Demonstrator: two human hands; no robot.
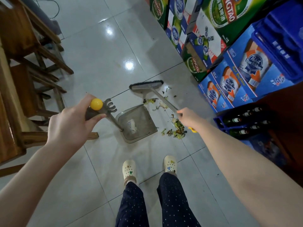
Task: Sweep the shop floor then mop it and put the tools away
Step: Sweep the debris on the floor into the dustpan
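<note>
My left hand (72,122) grips the top of the dustpan handle (98,110), which ends in a yellow ball and a comb of teeth. The grey dustpan (139,122) stands on the white tile floor ahead of my feet, with a little pale dirt inside. My right hand (188,117) holds the thin handle of the broom (147,86). The broom's dark-bristled head rests on the floor beyond the pan. Scraps of vegetable litter (177,128) lie scattered between the broom head and my right hand, just right of the pan's mouth.
Stacked beer cartons (229,63) and a blue crate of bottles (246,122) line the right side. Wooden chairs and a table (32,71) crowd the left. Glossy tile floor (106,54) stretches ahead. My feet in pale clogs stand just behind the pan.
</note>
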